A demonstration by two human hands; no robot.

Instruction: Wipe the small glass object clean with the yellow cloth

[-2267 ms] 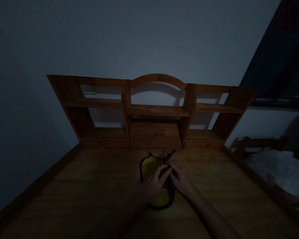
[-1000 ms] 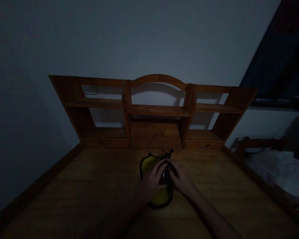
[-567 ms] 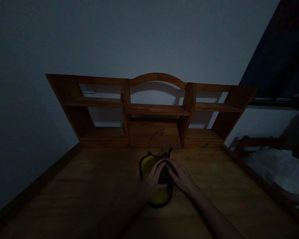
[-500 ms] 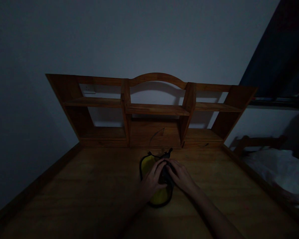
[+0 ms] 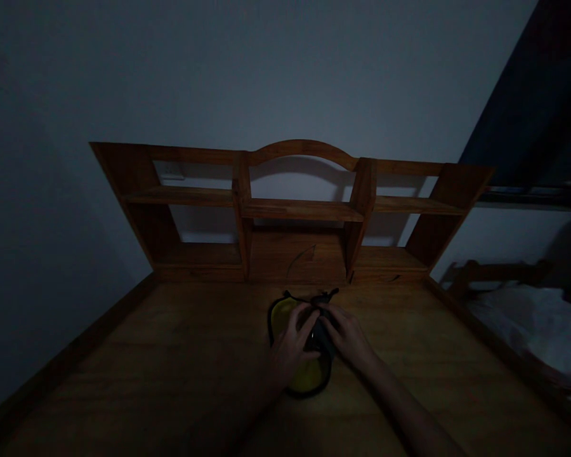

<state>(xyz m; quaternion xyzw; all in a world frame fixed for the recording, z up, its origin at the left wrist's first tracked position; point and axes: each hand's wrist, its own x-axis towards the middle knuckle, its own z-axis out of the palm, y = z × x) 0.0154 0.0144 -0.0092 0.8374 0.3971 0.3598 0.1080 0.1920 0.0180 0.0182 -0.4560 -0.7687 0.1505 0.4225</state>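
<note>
A yellow-lined pouch with a black edge (image 5: 309, 379) lies opened out on the wooden desk, and a dark strap or tab (image 5: 332, 293) sticks out at its far end. My left hand (image 5: 292, 343) bends over its middle, fingers curled round a dark object (image 5: 313, 336) with a small bright glint. From the other side my right hand (image 5: 347, 333) pinches the top of the same dark object, its fingertips touching those of my left. In the dim light I cannot make out what kind of object it is; my fingers hide much of it.
Along the desk's back stands a wooden shelf unit (image 5: 302, 209) against the pale wall. Raised wooden edges (image 5: 76, 346) border the desk's sides. On the right, beyond the desk, are a white plastic-looking bundle (image 5: 533, 324) and a wooden chair back or rail (image 5: 499, 271).
My fingers have shifted slightly over the dark object, the right hand moving a little to the right. The strap at the far end has tipped lower and rightward. The pouch stays in place.
</note>
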